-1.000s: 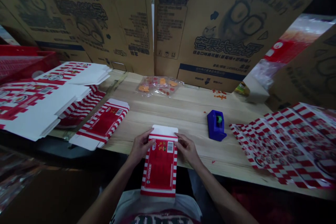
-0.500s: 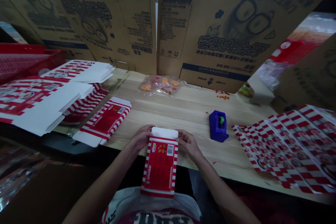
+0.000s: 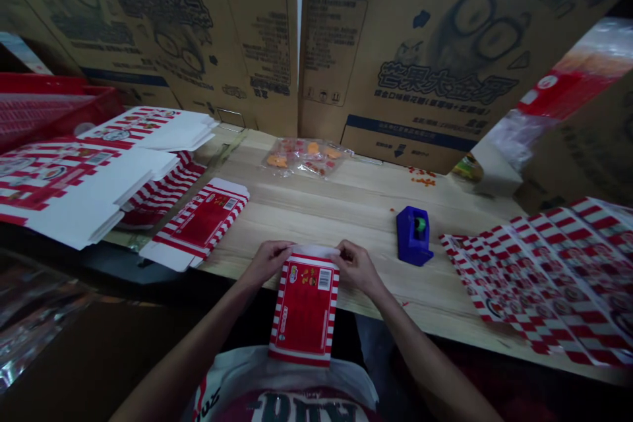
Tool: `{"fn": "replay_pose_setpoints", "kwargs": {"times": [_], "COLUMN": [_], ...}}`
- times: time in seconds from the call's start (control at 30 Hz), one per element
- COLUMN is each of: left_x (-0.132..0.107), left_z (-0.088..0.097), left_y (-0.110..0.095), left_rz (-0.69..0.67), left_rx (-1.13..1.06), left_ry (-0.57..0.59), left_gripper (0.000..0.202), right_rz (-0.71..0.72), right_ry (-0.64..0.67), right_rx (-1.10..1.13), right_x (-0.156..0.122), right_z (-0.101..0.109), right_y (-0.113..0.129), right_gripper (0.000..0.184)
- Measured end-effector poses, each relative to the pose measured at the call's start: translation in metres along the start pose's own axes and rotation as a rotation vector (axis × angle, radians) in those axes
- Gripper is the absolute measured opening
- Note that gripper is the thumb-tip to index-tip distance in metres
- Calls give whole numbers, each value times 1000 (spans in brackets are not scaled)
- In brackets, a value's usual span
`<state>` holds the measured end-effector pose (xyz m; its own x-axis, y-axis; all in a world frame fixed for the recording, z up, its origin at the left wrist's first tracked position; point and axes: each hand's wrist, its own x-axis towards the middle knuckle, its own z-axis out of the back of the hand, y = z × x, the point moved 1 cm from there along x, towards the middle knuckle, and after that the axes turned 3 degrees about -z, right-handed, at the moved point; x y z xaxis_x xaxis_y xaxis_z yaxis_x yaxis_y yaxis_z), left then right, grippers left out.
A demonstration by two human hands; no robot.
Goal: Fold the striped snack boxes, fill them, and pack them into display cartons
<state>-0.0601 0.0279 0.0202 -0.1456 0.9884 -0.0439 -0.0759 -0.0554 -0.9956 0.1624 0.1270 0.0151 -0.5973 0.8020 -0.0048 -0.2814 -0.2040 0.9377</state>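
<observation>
I hold a red-and-white striped carton (image 3: 305, 306) upright against my chest, its top end at the table's near edge. My left hand (image 3: 268, 260) grips the carton's top left corner, fingers curled on it. My right hand (image 3: 357, 266) grips the top right corner the same way. The white top flap (image 3: 312, 251) is folded down between my fingers, only a thin strip of it showing.
A flat striped carton (image 3: 198, 223) lies left of my hands, beside stacks of flat cartons (image 3: 74, 178). A blue tape dispenser (image 3: 413, 236) sits to the right, with striped printed sheets (image 3: 544, 277) beyond. A snack bag (image 3: 304, 157) lies before large cardboard boxes (image 3: 420, 46).
The carton's white top flap, standing up a second ago, has been folded down by both hands. The carton and hands moved slightly toward the table.
</observation>
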Motion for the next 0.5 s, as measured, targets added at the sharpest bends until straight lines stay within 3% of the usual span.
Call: {"fn": "replay_pose_setpoints", "kwargs": {"times": [0.17,0.27,0.37,0.5], "left_x": [10,10,8,5], "left_z": [-4,-4,1,9], "left_y": [-4,1,7,7], "left_rz": [-47,-52,-56,-92], "left_rx": [62,90,141,224], "left_ry": [87,73,34,22], "left_gripper": [31,40,50,43], "right_rz": [120,232,284,242], "right_ry": [303,391,403,361], "right_rx": [-497,-712,-639,-285], "right_x": [39,50,46,27], "right_z": [8,5,4,11], "right_y": [33,44,42,27], "right_gripper": [7,9,11,29]}}
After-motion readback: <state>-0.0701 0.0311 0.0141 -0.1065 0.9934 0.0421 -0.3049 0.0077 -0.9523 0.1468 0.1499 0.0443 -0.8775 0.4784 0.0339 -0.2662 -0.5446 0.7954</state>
